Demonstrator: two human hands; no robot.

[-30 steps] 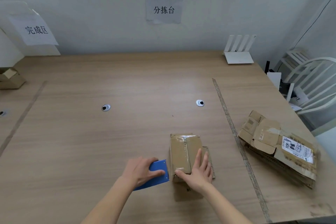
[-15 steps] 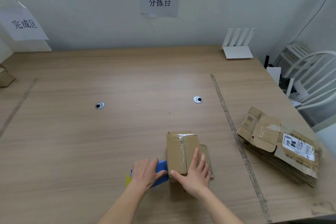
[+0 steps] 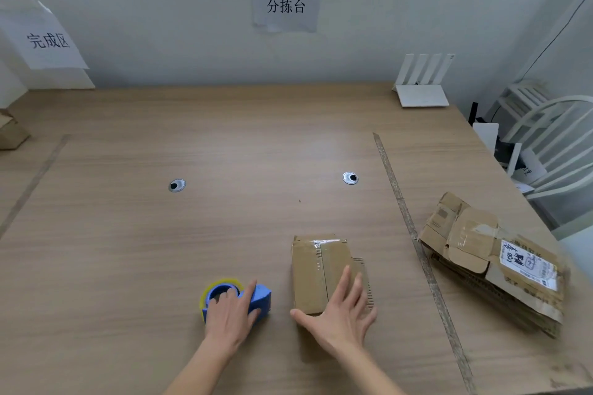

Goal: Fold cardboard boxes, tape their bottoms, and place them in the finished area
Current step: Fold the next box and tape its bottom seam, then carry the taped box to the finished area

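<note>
Open tabletop (image 3: 224, 144) is left toward the left; the right is blocked by stacked flattened cardboard (image 3: 491, 260).

The wood-grain counter (image 3: 224, 144) carries a small folded cardboard box (image 3: 316, 272) near its front edge, and a blue tape dispenser (image 3: 256, 297) lies to its left, apart from it. A strip of tape (image 3: 414, 234) runs front to back across the surface; right of it sits a stack of flattened cartons (image 3: 475, 253). A white router (image 3: 422, 94) stands at the back right. Two round grommets (image 3: 176, 185) are set in the top. At the far left edge sits what may be another box (image 3: 11, 135).
</note>
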